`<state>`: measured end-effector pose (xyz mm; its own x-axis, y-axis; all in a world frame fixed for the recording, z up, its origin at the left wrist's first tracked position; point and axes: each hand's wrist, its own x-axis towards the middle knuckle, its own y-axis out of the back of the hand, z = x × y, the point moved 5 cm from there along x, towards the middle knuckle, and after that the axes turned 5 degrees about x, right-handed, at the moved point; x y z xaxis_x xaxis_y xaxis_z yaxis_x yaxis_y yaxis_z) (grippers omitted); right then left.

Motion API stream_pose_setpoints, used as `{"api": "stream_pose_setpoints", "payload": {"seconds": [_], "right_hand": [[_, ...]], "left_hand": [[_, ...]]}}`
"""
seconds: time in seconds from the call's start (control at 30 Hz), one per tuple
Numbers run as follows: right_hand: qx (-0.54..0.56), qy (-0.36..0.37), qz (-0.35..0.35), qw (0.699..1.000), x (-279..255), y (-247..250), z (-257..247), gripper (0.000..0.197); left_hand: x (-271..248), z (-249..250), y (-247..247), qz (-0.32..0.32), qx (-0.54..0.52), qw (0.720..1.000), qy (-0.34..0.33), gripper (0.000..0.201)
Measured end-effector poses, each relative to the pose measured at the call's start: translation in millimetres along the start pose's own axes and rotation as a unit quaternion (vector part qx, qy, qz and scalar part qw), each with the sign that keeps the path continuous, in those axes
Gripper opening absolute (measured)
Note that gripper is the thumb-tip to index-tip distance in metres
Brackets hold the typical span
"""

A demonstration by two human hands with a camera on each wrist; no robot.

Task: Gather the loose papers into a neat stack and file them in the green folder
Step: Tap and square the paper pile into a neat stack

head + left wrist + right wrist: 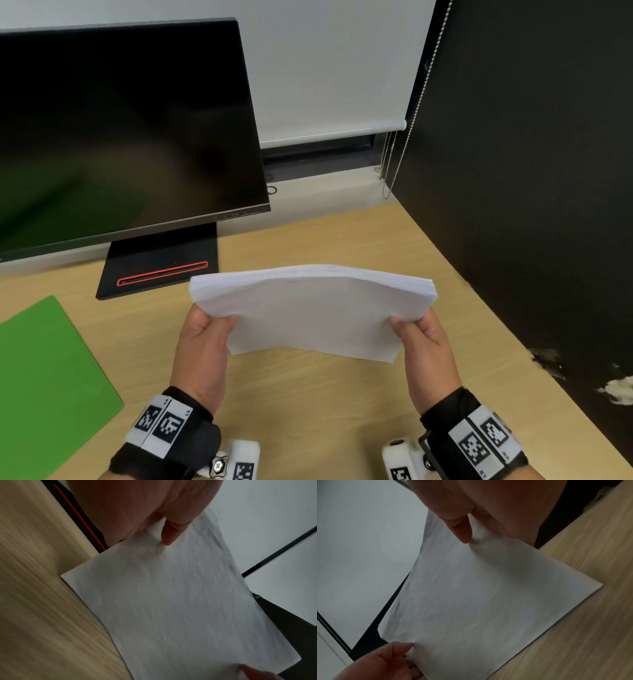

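1. Head view: one stack of papers is held in the air above the middle of the surface, bowed upward along its far edge. The left hand grasps its left side and the right hand its right side, thumbs on top. One green folder lies shut near the surface's left edge, well apart from the stack. One monitor stands at the back edge.
2. Left wrist view: the left thumb presses the top sheet; the edges look fairly even, though single sheets cannot be counted.
3. Right wrist view: the right thumb pinches the sheet, puckering it; the left hand's fingertips clamp the opposite side.
4. The step in hand looks like squaring the stack. I would loosen both grips slightly, tap one long edge on the surface, keep the sheets flat, then carry them to the folder.
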<state>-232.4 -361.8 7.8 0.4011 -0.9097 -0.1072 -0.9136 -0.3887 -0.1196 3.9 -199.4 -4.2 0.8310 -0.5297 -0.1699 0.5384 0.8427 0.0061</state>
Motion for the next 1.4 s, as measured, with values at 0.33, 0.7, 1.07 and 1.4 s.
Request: {"api": "stream_pose_setpoints", "payload": {"seconds": [0.33,0.7,1.07,1.4], "right_hand": [[-0.177,0.282,-0.008,0.943,-7,1,-36,0.053],[-0.143,0.269,-0.026,0.952,-4,3,-37,0.049],[-0.149,0.220,-0.003,0.964,-8,10,-49,0.022],[-0.047,0.345,0.075,0.935,-20,8,-121,0.014]], "left_hand": [[-8,46,13,0.017,0.230,0.944,-0.236,0.066],[-45,122,-70,-0.090,0.492,0.724,-0.475,0.056],[-34,109,-118,-0.186,0.631,0.553,-0.512,0.037],[-32,130,-91,-0.132,0.559,0.647,-0.501,0.016]]}}
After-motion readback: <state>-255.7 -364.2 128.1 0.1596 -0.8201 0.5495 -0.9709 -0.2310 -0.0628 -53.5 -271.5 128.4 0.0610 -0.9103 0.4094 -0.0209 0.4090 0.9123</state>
